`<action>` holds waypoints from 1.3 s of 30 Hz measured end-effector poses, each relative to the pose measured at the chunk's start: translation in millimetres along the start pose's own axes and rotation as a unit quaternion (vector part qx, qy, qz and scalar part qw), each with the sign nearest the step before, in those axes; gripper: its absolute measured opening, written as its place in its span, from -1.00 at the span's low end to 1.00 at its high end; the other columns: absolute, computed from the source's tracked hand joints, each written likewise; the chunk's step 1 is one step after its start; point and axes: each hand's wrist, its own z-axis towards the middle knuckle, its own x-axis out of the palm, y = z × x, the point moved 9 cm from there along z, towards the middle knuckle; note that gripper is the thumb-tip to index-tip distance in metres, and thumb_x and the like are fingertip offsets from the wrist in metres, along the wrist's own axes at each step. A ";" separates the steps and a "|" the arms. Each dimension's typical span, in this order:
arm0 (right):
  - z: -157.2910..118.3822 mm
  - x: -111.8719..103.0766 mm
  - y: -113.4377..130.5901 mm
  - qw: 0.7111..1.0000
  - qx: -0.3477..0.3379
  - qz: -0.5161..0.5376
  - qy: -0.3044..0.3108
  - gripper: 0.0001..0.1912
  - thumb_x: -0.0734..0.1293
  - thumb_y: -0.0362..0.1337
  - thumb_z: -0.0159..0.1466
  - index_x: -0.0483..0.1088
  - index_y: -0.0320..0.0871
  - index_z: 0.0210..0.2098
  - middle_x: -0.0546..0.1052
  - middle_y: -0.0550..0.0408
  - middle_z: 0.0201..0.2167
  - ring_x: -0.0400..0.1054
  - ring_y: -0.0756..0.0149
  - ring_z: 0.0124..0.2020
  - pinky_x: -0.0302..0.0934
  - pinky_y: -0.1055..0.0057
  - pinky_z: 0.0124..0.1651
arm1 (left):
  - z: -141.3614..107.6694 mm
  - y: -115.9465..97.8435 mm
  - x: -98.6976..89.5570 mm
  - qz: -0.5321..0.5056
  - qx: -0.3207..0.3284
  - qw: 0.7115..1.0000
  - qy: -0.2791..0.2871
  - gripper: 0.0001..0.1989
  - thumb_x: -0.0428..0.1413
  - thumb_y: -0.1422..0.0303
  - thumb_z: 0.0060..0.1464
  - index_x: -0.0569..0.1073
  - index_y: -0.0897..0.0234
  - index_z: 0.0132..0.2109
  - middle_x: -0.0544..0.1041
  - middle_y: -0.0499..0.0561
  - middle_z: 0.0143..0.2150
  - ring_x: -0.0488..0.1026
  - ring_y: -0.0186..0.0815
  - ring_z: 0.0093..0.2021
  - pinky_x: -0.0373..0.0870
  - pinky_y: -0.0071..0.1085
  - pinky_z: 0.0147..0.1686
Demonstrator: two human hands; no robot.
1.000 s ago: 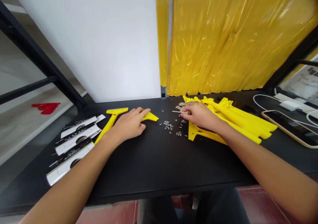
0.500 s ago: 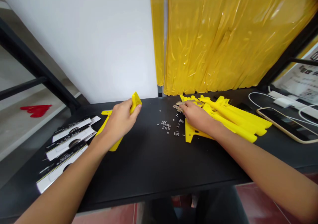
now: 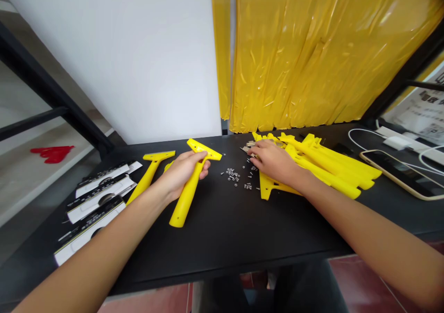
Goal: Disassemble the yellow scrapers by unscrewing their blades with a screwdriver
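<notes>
My left hand (image 3: 189, 170) is closed around the neck of a yellow T-shaped scraper handle (image 3: 189, 195), its wide head tilted up and its long grip pointing down toward me. Behind that hand, another yellow scraper (image 3: 147, 176) lies on the black table. My right hand (image 3: 272, 159) rests at a small heap of thin metal pieces (image 3: 247, 147), fingers bent and slightly apart, fingertips touching the heap. Whether a piece is between them is not visible. Small screws and nuts (image 3: 231, 174) are scattered between the hands. Beside and under my right hand lies a pile of yellow scraper handles (image 3: 329, 165).
Several black-and-white packages (image 3: 100, 199) lie at the left of the table (image 3: 222, 239). To the right are a phone (image 3: 405, 174), white cables and a power strip (image 3: 412, 141). A white panel (image 3: 156, 72) and yellow plastic sheeting (image 3: 305, 63) stand behind. Red pieces (image 3: 53, 154) lie on the left shelf.
My left hand has turned the scraper handle, so its head and grip now show. My right hand stays at the metal pieces, its fingers shifted slightly and spread more.
</notes>
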 end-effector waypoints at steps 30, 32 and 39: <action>3.3 15.8 -14.3 0.998 -0.004 -0.058 0.029 -0.49 0.18 -0.44 0.36 0.36 -0.09 0.26 0.40 -0.07 0.28 0.22 -0.12 0.16 0.19 0.03 0.06 | -10.0 -0.5 15.2 -0.043 0.007 0.999 0.013 -0.80 0.16 0.23 0.21 0.36 0.26 -0.22 0.60 0.10 -0.30 0.37 -0.39 -0.61 0.29 -0.44 -0.68; 6.1 19.3 -16.8 0.998 -0.013 -0.055 0.032 -0.55 0.18 -0.41 0.38 0.42 -0.09 0.20 0.47 -0.08 0.20 0.24 -0.11 0.14 0.19 0.05 0.05 | -9.1 0.2 14.8 -0.036 0.013 0.999 0.016 -0.79 0.16 0.22 0.21 0.36 0.25 -0.21 0.61 0.12 -0.27 0.39 -0.38 -0.59 0.31 -0.43 -0.66; 14.0 15.8 -19.3 0.998 -0.039 -0.043 0.035 -0.66 0.22 -0.46 0.35 0.52 -0.09 0.01 0.55 -0.08 0.00 0.36 0.07 -0.01 0.19 0.22 -0.01 | -6.9 2.3 14.2 -0.041 0.026 0.998 0.030 -0.76 0.17 0.19 0.20 0.34 0.25 -0.22 0.61 0.12 -0.26 0.41 -0.37 -0.57 0.34 -0.43 -0.65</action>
